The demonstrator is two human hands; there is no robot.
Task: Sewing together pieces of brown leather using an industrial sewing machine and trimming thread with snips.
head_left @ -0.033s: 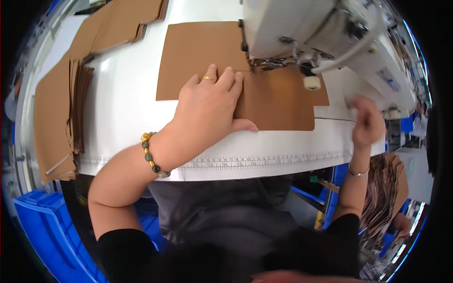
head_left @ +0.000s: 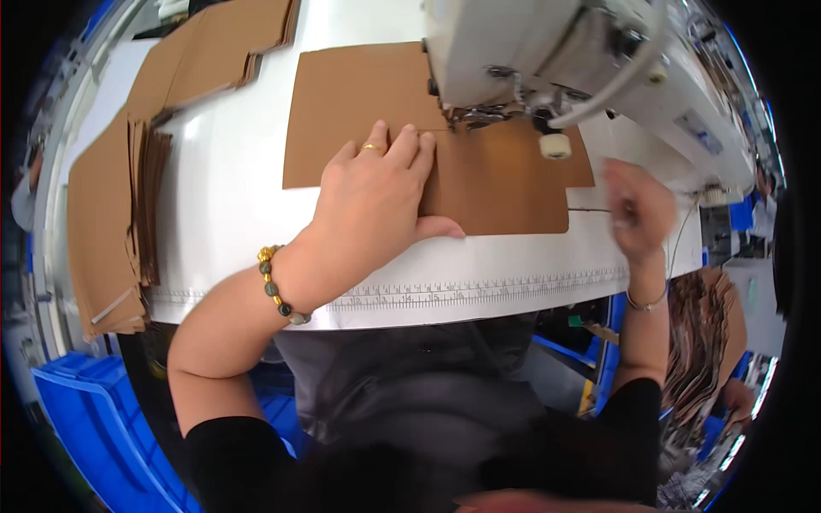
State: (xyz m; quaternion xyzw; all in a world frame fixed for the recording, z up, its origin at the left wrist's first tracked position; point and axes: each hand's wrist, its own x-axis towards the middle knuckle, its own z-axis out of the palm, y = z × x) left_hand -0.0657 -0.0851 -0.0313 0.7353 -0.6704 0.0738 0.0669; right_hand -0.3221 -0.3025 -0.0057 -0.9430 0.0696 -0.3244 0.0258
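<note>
A flat brown panel (head_left: pixel 505 192), leather-like with stepped edges, lies on the white table under the head of a sewing machine (head_left: pixel 505 60). My left hand (head_left: pixel 380 184) presses on it with fingers stretched forward and thumb out to the side, left of the needle area. The machine's presser foot and needle parts (head_left: pixel 479 115) sit over the panel, partly hidden by the housing. To the right of the panel, my right hand (head_left: pixel 641 209) is raised above the table, blurred, its fingers curled. Something small and dark shows in it, too smeared to name.
Stacks of brown panels (head_left: pixel 103 214) line the table's left side, with more panels (head_left: pixel 214 51) at the far left. A printed ruler strip (head_left: pixel 479 291) runs along the near edge. Blue bins (head_left: pixel 94 410) stand below left; bundled brown pieces (head_left: pixel 701 342) hang at the right.
My right hand has moved left, closer to the panel's right edge. My left hand stays on the panel. The whole view has shifted slightly.
</note>
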